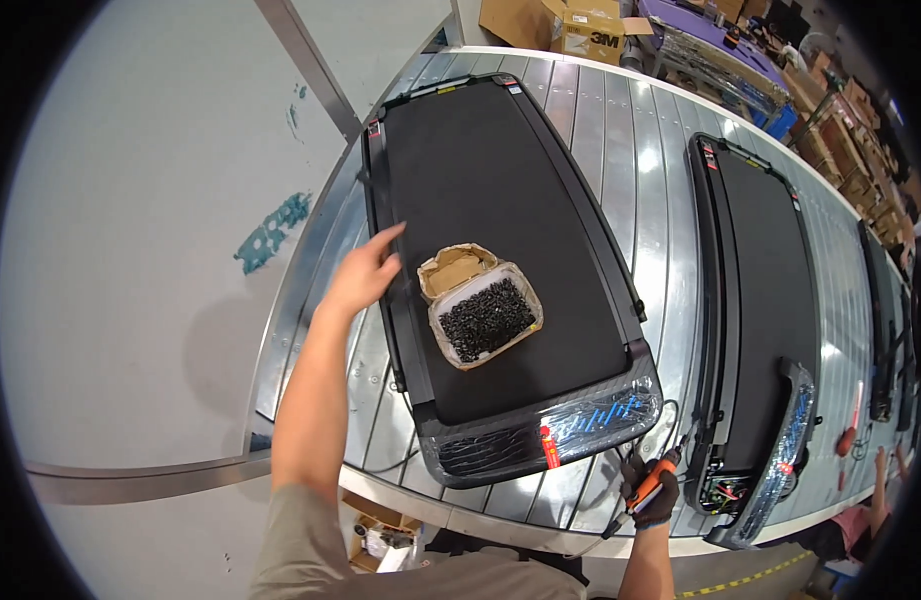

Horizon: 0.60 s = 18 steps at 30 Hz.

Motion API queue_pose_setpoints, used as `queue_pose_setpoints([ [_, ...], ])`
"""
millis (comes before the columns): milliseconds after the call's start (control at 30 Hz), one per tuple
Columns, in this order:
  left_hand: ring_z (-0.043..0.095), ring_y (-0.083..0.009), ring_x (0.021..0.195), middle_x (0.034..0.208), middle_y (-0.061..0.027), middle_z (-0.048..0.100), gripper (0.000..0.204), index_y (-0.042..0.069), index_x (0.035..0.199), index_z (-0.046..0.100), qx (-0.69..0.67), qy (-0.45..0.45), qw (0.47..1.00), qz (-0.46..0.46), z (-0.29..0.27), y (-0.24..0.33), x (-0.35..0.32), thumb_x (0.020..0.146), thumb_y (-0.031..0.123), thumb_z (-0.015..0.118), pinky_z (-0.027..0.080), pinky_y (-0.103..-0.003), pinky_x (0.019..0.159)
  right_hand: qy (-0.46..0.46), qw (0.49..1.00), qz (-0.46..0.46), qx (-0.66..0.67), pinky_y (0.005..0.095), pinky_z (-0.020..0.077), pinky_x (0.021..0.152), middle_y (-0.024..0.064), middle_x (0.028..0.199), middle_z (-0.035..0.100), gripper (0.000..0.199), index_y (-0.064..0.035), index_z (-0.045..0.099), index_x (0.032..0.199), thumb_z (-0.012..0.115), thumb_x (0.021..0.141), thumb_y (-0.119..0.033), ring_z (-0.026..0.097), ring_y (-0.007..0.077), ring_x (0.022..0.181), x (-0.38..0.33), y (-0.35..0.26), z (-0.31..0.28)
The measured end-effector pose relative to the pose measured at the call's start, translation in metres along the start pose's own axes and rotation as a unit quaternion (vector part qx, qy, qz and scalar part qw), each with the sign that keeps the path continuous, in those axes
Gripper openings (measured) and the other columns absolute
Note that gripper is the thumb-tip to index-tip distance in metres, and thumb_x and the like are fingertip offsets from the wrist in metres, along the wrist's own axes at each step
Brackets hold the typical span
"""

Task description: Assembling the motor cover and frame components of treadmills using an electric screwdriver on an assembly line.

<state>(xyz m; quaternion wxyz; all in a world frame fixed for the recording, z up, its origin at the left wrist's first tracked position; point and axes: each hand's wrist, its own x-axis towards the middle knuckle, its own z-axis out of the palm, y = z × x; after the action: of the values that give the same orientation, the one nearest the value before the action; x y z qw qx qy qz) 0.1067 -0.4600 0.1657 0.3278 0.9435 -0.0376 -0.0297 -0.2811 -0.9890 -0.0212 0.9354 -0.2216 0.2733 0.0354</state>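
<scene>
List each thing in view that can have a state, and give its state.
Left hand: empty, index finger extended
Right hand: gloved, gripping orange tool
Orange tool: held, running unclear
Small carton: open, holding small black parts
Near panel: flat, one end under film
Next panel: wiring exposed
Cardboard box: flaps open

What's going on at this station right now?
The person's dark-gloved right grip holds an orange-and-black power tool beside the lower right corner of a large black panel. Their bare left grip, open and empty, is at the panel's left edge; contact is unclear. An open brown and white box of small black parts sits on the panel. A second black panel lies to the right on the slatted silver metal surface.
</scene>
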Motion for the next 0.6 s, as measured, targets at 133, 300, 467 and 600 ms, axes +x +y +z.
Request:
queue_pose_setpoints([
  [133, 0.064, -0.0359, 0.105, 0.107, -0.0119, 0.069, 0.021, 0.005, 0.105, 0.071, 0.087, 0.116, 0.934, 0.326, 0.083, 0.051, 0.006, 0.088, 0.017, 0.071, 0.051, -0.047, 0.09, 0.017, 0.993, -0.092, -0.068, 0.0454, 0.0628, 0.059, 0.013, 0.093, 0.07, 0.036, -0.0094, 0.064, 0.109, 0.073, 0.084, -0.034, 0.072, 0.0327, 0.074, -0.058, -0.018, 0.008],
  [300, 0.066, -0.0324, 0.1, 0.095, -0.0095, 0.067, 0.016, 0.009, 0.095, 0.071, 0.103, -0.118, 0.951, 0.266, 0.122, 0.021, -0.026, 0.083, 0.019, 0.075, 0.054, -0.046, 0.084, -0.014, 0.998, -0.055, -0.018, 0.0528, 0.064, 0.069, 0.0136, 0.091, 0.065, 0.037, -0.0079, 0.06, 0.117, 0.072, 0.088, -0.028, 0.07, 0.0322, 0.08, -0.086, -0.013, 0.031],
  [467, 0.067, -0.0351, 0.093, 0.091, -0.011, 0.068, 0.011, 0.007, 0.086, 0.072, 0.102, -0.135, 0.956, 0.239, 0.141, -0.003, -0.033, 0.082, 0.018, 0.075, 0.055, -0.047, 0.08, 0.008, 0.997, -0.052, -0.054, 0.0514, 0.0632, 0.069, 0.0082, 0.091, 0.065, 0.036, -0.0099, 0.057, 0.114, 0.073, 0.085, -0.024, 0.066, 0.0272, 0.073, -0.089, -0.002, 0.039],
  [600, 0.068, -0.0342, 0.087, 0.086, -0.0123, 0.067, 0.008, 0.005, 0.085, 0.07, 0.066, -0.122, 0.957, 0.253, 0.135, 0.001, -0.037, 0.082, 0.012, 0.074, 0.055, -0.045, 0.076, 0.128, 0.946, -0.018, -0.297, 0.0457, 0.0643, 0.059, 0.0078, 0.081, 0.059, 0.033, -0.0089, 0.055, 0.105, 0.073, 0.077, -0.014, 0.062, 0.0233, 0.061, -0.086, -0.003, 0.045],
])
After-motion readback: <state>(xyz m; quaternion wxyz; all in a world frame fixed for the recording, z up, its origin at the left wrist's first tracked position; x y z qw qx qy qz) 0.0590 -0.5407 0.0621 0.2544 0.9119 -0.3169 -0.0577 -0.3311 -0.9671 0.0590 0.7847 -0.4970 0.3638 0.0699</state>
